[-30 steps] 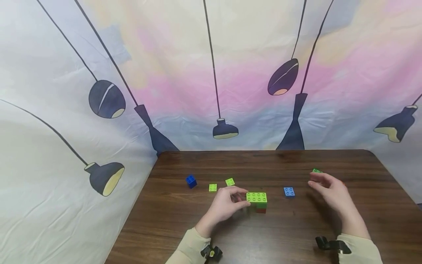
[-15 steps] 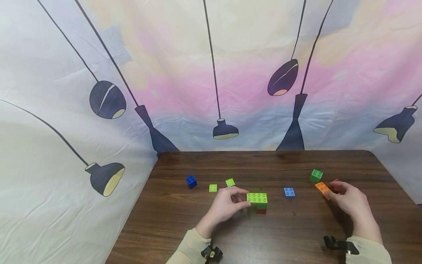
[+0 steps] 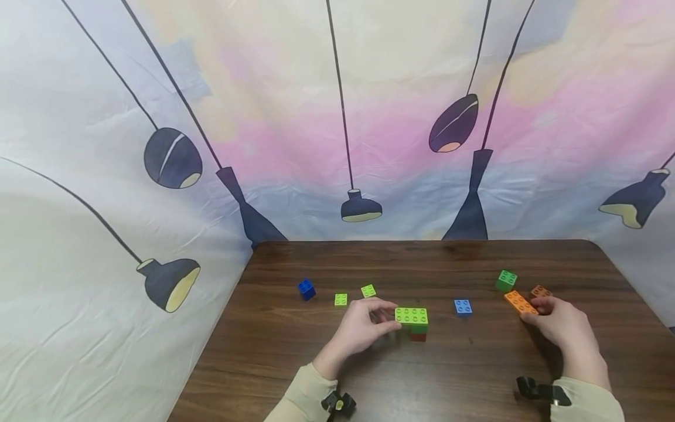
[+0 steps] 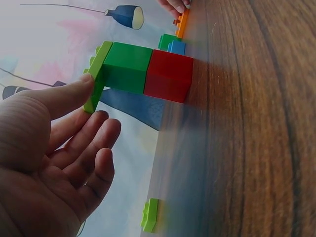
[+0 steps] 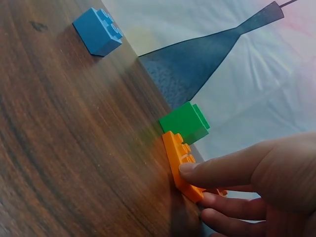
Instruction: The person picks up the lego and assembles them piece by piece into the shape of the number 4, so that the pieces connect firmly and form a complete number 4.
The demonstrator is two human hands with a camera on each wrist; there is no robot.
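Observation:
A small tower of toy building blocks stands on the table: a flat lime block [image 3: 411, 316] on top, a green block [image 4: 128, 67] under it, a red block [image 4: 169, 75] at the bottom. My left hand [image 3: 364, 325] pinches the lime block's overhanging left end between thumb and fingers. At the right, my right hand [image 3: 566, 325] holds the near end of a flat orange block [image 3: 519, 302], its thumb along the side and fingertips at the end. Just behind that sits a green block [image 5: 185, 122]. A darker orange block [image 3: 541, 292] is partly hidden behind the right fingers.
Between the hands lies a light blue block [image 3: 463, 308]. Two small lime blocks, a nearer one [image 3: 340, 300] and a farther one [image 3: 368, 291], and a dark blue block [image 3: 306, 289] lie beyond the left hand. A printed cloth [image 3: 316, 117] hangs behind the wooden table [image 3: 369, 264].
My right hand has come rightward and nearer from beside the green block, uncovering it, and now has the orange block between thumb and fingers. My left hand has stayed at the tower.

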